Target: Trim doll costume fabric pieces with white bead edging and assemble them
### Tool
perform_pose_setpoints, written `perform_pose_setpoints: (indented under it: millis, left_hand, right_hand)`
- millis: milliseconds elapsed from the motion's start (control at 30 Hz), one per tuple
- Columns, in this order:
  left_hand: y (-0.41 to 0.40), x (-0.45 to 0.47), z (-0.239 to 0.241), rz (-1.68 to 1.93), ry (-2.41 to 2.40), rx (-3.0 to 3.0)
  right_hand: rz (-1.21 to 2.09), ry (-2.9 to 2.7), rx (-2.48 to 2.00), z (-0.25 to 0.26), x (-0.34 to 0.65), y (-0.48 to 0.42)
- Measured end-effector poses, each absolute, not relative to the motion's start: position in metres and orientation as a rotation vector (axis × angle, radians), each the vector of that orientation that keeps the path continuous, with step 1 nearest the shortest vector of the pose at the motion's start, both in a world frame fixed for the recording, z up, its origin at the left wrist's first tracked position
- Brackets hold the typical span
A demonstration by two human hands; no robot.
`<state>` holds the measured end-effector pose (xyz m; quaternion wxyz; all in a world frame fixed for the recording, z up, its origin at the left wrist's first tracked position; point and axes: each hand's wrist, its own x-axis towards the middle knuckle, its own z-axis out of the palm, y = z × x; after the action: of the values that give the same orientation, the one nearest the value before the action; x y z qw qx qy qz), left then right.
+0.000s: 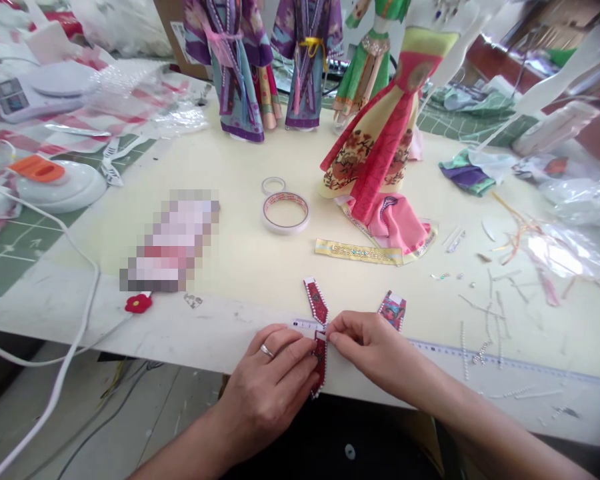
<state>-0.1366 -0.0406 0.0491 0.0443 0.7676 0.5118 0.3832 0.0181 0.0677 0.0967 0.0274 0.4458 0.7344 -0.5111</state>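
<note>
A dark red fabric strip (321, 357) edged with small white beads lies at the table's front edge. My left hand (275, 373), with a ring on one finger, has its fingertips pressed on the strip's left side. At the strip's upper right corner, near a white patch, my right hand (363, 340) is pinched closed; what sits between its fingertips is hidden. Just above lies a second red beaded strip (317, 300) with a pointed end. A patterned, bead-edged piece (393, 309) rests behind my right wrist. A clear ruler (480, 355) runs under the work.
Two tape rolls (285, 213) and a yellow jewelled band (359, 252) lie mid-table. Dressed figures, one in a red and yellow gown (380, 133), stand behind. Loose bead chains (490, 307) are scattered right. A blurred-out object (173, 243) and a white cable (87, 300) are left.
</note>
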Motion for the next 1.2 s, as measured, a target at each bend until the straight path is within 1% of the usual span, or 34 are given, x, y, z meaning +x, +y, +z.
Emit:
perform_pose_setpoints:
  millis: [233, 467, 1000, 1200]
  left_hand:
    - [-0.0419, -0.1381, 0.0503, 1.183, 1.584, 2.344]
    - [-0.0429, -0.1388, 0.0503, 1.061, 1.609, 2.404]
    - [-0.0427, -0.1383, 0.0495, 1.070, 1.622, 2.406]
    - [-0.0438, -0.1379, 0.0490, 1.065, 1.619, 2.399]
  right_hand:
    - [-1.540, 2.313, 1.354, 0.0995, 0.0181, 0.0693]
    - [-1.456, 2.373, 1.323, 0.1017, 0.0157, 0.0702]
    - [-1.471, 2.379, 1.303, 0.0997, 0.0146, 0.0733]
    - [-1.419, 2.405, 1.287, 0.1015, 0.0139, 0.0725]
